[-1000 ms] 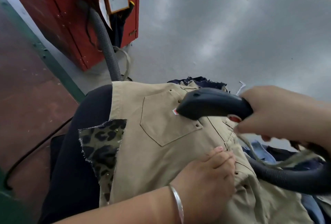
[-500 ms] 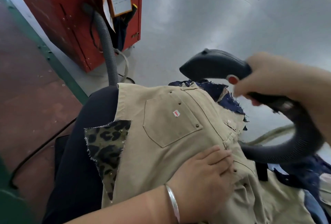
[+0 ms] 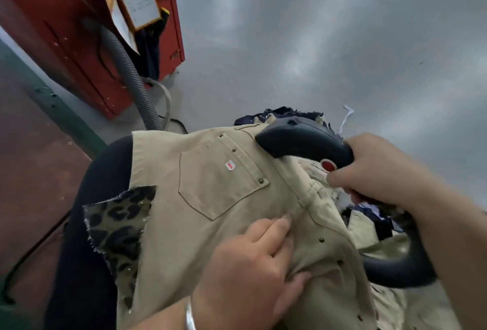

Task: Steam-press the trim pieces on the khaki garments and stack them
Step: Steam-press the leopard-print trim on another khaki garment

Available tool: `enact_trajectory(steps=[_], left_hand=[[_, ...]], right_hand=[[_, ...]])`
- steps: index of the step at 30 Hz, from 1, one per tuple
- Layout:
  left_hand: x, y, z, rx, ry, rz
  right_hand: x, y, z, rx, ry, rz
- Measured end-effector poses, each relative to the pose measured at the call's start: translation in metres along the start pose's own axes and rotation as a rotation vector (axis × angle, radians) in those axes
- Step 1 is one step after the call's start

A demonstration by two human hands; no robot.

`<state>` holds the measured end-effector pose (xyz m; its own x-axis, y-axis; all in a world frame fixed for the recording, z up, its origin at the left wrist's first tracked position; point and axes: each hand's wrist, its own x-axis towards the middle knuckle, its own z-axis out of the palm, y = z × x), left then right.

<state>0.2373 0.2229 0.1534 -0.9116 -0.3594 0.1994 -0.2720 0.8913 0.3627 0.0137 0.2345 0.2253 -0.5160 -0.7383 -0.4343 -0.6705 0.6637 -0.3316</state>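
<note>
Khaki garment (image 3: 237,224): soft tan cloth, thick and a bit stiff, spread over a dark rounded pad (image 3: 87,237). It fills the middle of the view.
Pocket (image 3: 221,182): a flat patch with a pointed bottom, sewn on with neat stitches. It has small round metal studs at its corners and a tiny white and red tag (image 3: 230,165).
Trim piece (image 3: 118,234): a spotted leopard patch with frayed, fuzzy edges. It lies on the left side of the khaki garment, partly over the dark pad.
Steam iron (image 3: 303,140): smooth, dark, curved plastic with a round red button (image 3: 327,165). Its nose rests on the top edge of the garment, just right of the pocket.
Hose (image 3: 395,269): a thick dark tube that bends down from the iron handle.
Right hand (image 3: 376,171): its grip is wrapped tight round the iron handle.
Left hand (image 3: 250,261): it presses on the cloth just below the pocket, fingers bunching a fold, so its grip pinches the garment. A shiny silver bangle (image 3: 190,316) sits on the wrist.
Floor (image 3: 316,39): smooth and grey.
Red cabinet (image 3: 79,26): hard metal, with a ribbed grey tube (image 3: 131,76) beside it.
</note>
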Motion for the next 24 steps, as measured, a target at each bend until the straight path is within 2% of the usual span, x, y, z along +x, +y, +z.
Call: enact_trajectory(steps=[4,7,10,12,15,18,22,24], left_hand=[[0.000,0.006,0.000,0.001,-0.001,-0.004],[-0.001,0.006,0.000,-0.018,0.061,-0.015],[0.003,0.001,-0.004,-0.104,0.208,-0.034],[0.016,-0.012,-0.015,-0.096,0.239,-0.102],[0.040,-0.038,-0.035,0.040,0.096,-0.220],[0.047,-0.047,-0.040,0.062,-0.087,-0.269],[0.034,-0.041,-0.030,0.075,-0.105,-0.223],[0.032,-0.040,-0.026,0.070,-0.086,-0.211]], right_hand=[[0.048,-0.019,-0.004,0.221,0.002,0.081],[0.058,-0.008,-0.025,0.371,0.086,0.128],[0.039,0.017,-0.045,0.377,0.118,0.099],[0.019,0.033,-0.050,0.304,0.107,0.058],[-0.013,0.051,-0.045,0.203,0.065,0.013],[-0.036,0.057,-0.033,0.156,-0.017,0.005],[-0.035,0.050,-0.014,0.058,-0.134,0.013],[-0.025,0.039,-0.010,0.020,-0.128,-0.003]])
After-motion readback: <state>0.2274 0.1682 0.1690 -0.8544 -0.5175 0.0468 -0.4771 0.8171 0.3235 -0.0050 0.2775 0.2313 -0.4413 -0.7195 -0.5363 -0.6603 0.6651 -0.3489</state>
